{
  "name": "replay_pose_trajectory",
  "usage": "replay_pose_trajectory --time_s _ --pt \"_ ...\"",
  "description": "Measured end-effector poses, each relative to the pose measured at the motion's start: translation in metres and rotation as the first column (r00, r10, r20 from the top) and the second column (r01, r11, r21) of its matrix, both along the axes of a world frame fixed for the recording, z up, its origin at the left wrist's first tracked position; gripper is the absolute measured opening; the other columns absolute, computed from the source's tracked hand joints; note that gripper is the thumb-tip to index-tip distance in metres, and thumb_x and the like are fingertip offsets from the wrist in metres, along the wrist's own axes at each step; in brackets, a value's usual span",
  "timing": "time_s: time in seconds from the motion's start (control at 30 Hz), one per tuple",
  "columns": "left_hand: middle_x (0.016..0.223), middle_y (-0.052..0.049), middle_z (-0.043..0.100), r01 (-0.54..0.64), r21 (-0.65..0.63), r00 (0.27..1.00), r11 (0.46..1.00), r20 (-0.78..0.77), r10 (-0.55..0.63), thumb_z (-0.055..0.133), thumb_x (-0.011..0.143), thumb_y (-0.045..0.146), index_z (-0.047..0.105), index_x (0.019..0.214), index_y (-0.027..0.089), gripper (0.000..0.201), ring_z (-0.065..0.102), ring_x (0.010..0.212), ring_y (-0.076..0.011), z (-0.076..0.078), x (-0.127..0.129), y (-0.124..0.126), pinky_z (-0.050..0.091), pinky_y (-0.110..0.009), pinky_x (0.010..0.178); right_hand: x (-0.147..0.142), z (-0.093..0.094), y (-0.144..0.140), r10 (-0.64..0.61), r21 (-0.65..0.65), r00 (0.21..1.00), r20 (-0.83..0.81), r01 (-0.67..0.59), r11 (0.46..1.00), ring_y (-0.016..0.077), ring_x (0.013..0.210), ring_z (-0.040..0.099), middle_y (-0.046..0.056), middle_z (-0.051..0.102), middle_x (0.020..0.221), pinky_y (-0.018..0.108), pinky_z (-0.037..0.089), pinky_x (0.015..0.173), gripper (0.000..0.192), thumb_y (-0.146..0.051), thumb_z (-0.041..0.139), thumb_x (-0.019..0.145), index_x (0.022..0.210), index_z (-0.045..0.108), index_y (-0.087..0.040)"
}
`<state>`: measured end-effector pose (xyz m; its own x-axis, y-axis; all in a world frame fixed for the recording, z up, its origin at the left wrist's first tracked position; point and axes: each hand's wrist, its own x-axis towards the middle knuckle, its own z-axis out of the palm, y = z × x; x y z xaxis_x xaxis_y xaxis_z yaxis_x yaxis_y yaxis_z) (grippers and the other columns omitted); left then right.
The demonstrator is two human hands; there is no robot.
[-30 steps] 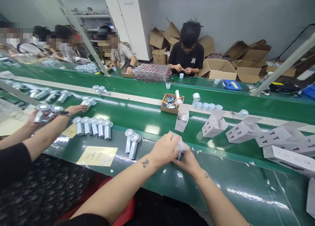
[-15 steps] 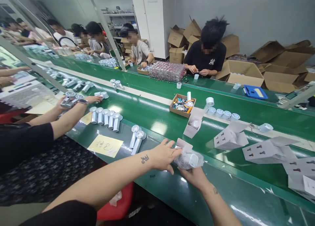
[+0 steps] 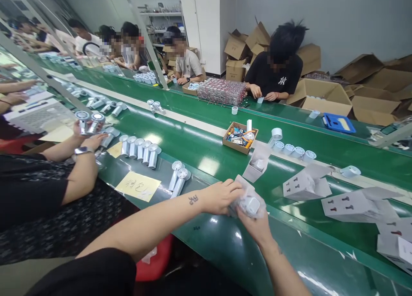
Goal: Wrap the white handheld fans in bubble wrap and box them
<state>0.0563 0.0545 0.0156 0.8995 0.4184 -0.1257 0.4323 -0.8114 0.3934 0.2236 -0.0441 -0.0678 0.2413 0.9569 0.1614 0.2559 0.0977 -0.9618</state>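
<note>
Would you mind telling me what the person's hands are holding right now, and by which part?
Both hands hold a small white fan in a clear plastic bag: the left hand grips the bag's left end, the right hand supports it from underneath.

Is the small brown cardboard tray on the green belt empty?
No, the brown cardboard tray on the green belt holds a jumble of small colourful parts.

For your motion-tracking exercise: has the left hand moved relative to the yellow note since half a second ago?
Yes. The left hand has shifted right, away from the yellow note, onto the bagged fan.
</note>
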Motion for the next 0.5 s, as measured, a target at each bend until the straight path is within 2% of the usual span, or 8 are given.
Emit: replay_pose_trajectory --time_s 0.1,0.2,0.27,0.3,0.37,0.43,0.5 --pt "0.131 -0.011 0.055 -0.175 -0.241 0.983 0.954 0.011 0.183 0.072 0.073 0.020 0.031 0.137 0.022 0.076 0.058 0.112 -0.0255 -0.019 -0.010 0.006 0.047 -0.036 0.091 -0.008 -0.003 -0.001 -0.092 0.063 0.996 0.016 0.091 0.994 0.0295 0.099 0.067 0.014 0.069 0.107 0.046 0.056 0.087 0.059 -0.038 0.074 0.073 0.124 0.055 -0.014" --pt "0.111 -0.007 0.066 -0.271 -0.398 0.954 0.877 0.009 0.299 0.065 0.081 0.024 0.028 0.141 0.021 0.071 0.065 0.097 -0.0220 -0.027 -0.013 0.009 0.050 -0.033 0.083 -0.009 -0.006 -0.007 -0.178 0.147 0.983 0.048 0.169 0.974 0.0301 0.098 0.067 0.013 0.070 0.103 0.048 0.056 0.087 0.050 -0.036 0.073 0.074 0.117 0.059 -0.014" --pt "0.109 -0.007 0.066 -0.243 -0.397 0.962 0.885 0.015 0.272 0.060 0.084 0.024 0.037 0.138 0.021 0.059 0.065 0.101 -0.0223 -0.026 -0.013 0.007 0.050 -0.034 0.087 -0.007 -0.007 -0.011 -0.197 0.193 0.978 0.070 0.181 0.964 0.0305 0.097 0.067 0.013 0.070 0.102 0.049 0.056 0.088 0.043 -0.035 0.073 0.075 0.111 0.061 -0.015" --pt "0.119 -0.009 0.063 -0.205 -0.365 0.972 0.908 0.029 0.231 0.061 0.083 0.024 0.042 0.136 0.022 0.056 0.062 0.110 -0.0235 -0.023 -0.012 0.005 0.048 -0.035 0.093 -0.005 -0.007 -0.012 -0.194 0.209 0.978 0.078 0.175 0.962 0.0306 0.098 0.067 0.013 0.070 0.102 0.050 0.055 0.089 0.041 -0.035 0.073 0.075 0.109 0.062 -0.016" --pt "0.144 -0.011 0.045 -0.126 -0.292 0.990 0.948 0.030 0.141 0.062 0.078 0.022 0.048 0.133 0.025 0.057 0.053 0.125 -0.0264 -0.017 -0.007 0.001 0.043 -0.035 0.102 -0.001 -0.009 -0.014 -0.168 0.217 0.982 0.091 0.145 0.965 0.0310 0.099 0.066 0.013 0.070 0.103 0.053 0.053 0.092 0.040 -0.036 0.074 0.074 0.107 0.062 -0.017" --pt "0.153 -0.009 0.031 -0.102 -0.264 0.994 0.959 -0.050 0.092 0.061 0.076 0.023 0.047 0.136 0.030 0.061 0.056 0.122 -0.0270 -0.010 -0.001 -0.003 0.046 -0.035 0.101 0.002 -0.012 -0.015 -0.152 0.202 0.983 0.107 0.128 0.971 0.0313 0.100 0.066 0.013 0.069 0.104 0.056 0.051 0.094 0.040 -0.037 0.073 0.075 0.107 0.062 -0.017" --pt "0.147 -0.008 0.039 -0.114 -0.238 0.983 0.964 -0.169 0.075 0.061 0.076 0.028 0.046 0.137 0.033 0.063 0.065 0.108 -0.0261 -0.003 0.006 -0.004 0.051 -0.036 0.091 0.005 -0.013 -0.016 -0.130 0.182 0.982 0.138 0.104 0.978 0.0313 0.103 0.065 0.013 0.068 0.107 0.058 0.049 0.096 0.040 -0.036 0.071 0.076 0.110 0.062 -0.017"
